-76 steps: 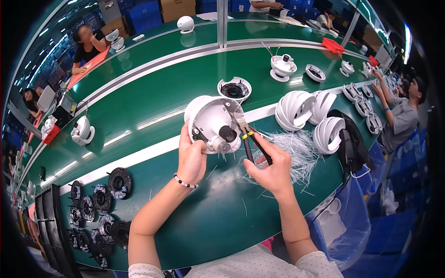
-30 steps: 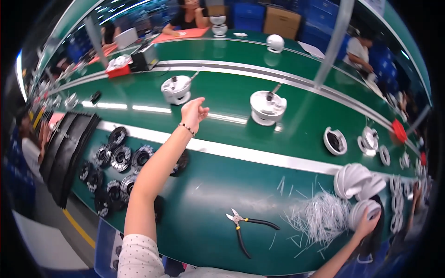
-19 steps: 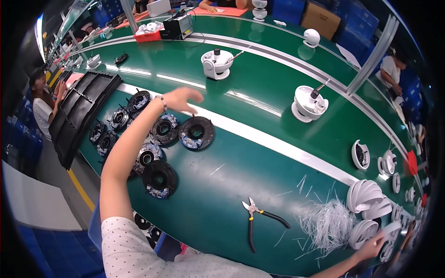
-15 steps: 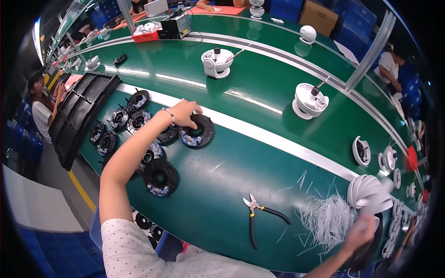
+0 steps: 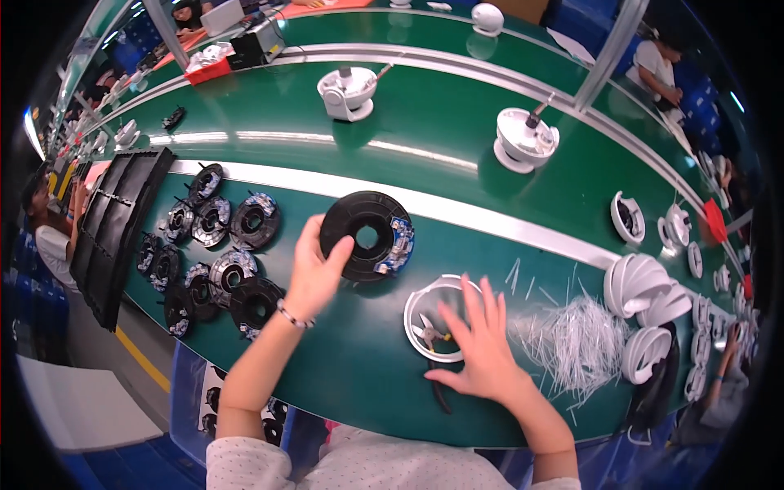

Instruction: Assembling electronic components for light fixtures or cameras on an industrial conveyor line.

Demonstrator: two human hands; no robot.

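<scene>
Our left hand (image 5: 314, 273) holds one black round disc (image 5: 365, 236) up over the green counter (image 5: 457, 163), our right hand (image 5: 482, 347) lies flat and open on the white ring (image 5: 420, 304), so we think joining them is still left.

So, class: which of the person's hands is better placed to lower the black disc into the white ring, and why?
Probably the left hand: it already grips the black disc, beside the white ring. The right hand lies flat over the ring, steadying it.
</scene>
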